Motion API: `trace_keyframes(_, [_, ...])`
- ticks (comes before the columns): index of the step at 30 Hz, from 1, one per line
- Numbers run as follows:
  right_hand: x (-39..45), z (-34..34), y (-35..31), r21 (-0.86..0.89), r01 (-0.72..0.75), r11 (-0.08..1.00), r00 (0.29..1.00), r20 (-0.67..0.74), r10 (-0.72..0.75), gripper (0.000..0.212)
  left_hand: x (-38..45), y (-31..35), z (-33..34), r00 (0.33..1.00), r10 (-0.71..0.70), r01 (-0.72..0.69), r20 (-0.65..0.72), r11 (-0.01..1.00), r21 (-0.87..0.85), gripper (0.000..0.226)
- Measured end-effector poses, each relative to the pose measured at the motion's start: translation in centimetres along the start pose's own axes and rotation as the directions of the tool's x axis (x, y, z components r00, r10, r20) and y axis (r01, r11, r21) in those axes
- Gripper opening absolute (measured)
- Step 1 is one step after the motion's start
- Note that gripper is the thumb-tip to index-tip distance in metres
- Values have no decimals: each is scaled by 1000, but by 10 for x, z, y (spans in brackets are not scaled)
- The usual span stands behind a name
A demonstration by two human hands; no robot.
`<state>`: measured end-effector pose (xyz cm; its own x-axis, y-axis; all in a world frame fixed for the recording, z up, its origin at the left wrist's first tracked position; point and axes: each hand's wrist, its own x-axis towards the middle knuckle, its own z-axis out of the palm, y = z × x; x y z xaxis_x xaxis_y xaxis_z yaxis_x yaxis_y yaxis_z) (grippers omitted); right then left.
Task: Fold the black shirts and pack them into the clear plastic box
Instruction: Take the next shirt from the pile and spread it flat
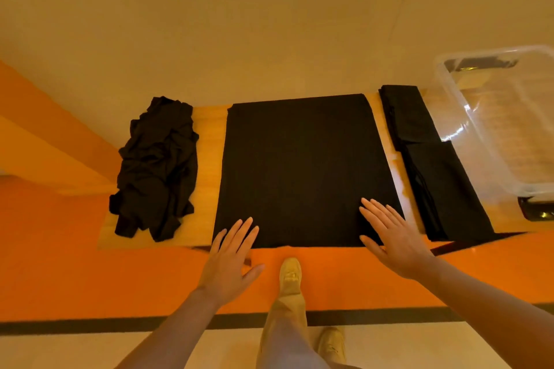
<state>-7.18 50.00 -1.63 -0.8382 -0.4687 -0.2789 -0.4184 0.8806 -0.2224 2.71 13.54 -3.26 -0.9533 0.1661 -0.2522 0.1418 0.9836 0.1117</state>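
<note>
Bench centre: black shirt spread flat, near edge to far edge.
Left hand: fingers straight, flat at shirt's near-left corner, gripping nothing.
Right hand: fingers splayed, flat on near-right corner, gripping nothing.
Bench left end: crumpled shirt pile.
Bench right: folded shirts beside clear plastic box at right end.

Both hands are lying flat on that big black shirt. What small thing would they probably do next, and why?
Probably pinch the near edge and fold it away. The spread shirt lies smooth and flat, with the left hand and right hand open at its near corners, and it is wider than the folded shirts beside the clear plastic box.
</note>
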Motion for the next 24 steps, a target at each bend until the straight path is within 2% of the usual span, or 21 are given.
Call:
trace_keyframes(2, [-15, 6, 3, -48, 40, 998, 999, 16, -40, 81, -7, 2, 5, 1000, -28, 28, 1, 996, 82, 95])
trace_keyframes(4, [-22, 16, 8, -167, 49, 985, 999, 15, -47, 90, -8, 1, 7, 993, -115, 118, -32, 984, 130, 96])
trace_keyframes(6, [-23, 26, 12, -255, 0, 967, 998, -53, -14, 99, -5, -1, 5, 984, -157, 170, -82, 970, 175, 93])
trace_keyframes(9, [-24, 33, 16, -323, -51, 945, 972, -232, -27, 101, 2, -3, -4, 981, -87, 125, -173, 967, 222, 82])
trace_keyframes(11, [-25, 34, 16, -347, -48, 937, 955, -290, -59, 100, 3, -5, -11, 973, -23, 79, -229, 968, 238, 72])
trace_keyframes(16, [-32, 26, 15, -358, -51, 932, 968, -246, -41, 82, -9, -19, -8, 964, 32, 31, -264, 973, 231, 57])
trace_keyframes(19, [-38, 18, 18, -340, 8, 940, 958, -267, -105, 64, -16, -22, -6, 958, 26, 39, -286, 975, 218, 44])
trace_keyframes(24, [-49, 2, 23, -248, 59, 967, 938, -317, -138, 38, -23, -16, -16, 905, 0, 62, -426, 989, 132, 25])
